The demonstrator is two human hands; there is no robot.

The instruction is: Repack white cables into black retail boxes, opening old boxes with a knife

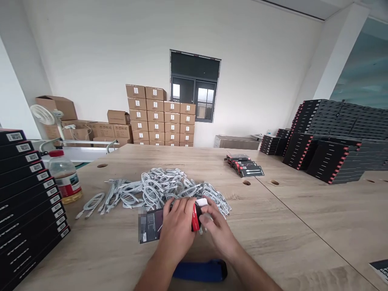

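My left hand [178, 220] is wrapped over a flat black-and-red box [154, 226], which lies tilted just above the tabletop. At the box's right end a white flap [202, 202] stands out beside the red edge. My right hand [216, 222] is closed at that end, thumb and fingers pinched together. Pale plug ends [201, 231] show under its fingers, seemingly of a cable that is mostly hidden. Just beyond both hands spreads a pile of coiled white-grey cables [163, 186]. A blue tool-like object [200, 271] with a black end lies near my forearms.
Tall stacks of black boxes stand at left [27, 210] and right [327, 157]. A bottle with a red cap [65, 178] is beside the left stack. Several flat black-and-red packages [244, 165] lie further back. Cartons [156, 117] and a fan [45, 115] are behind the table [273, 234].
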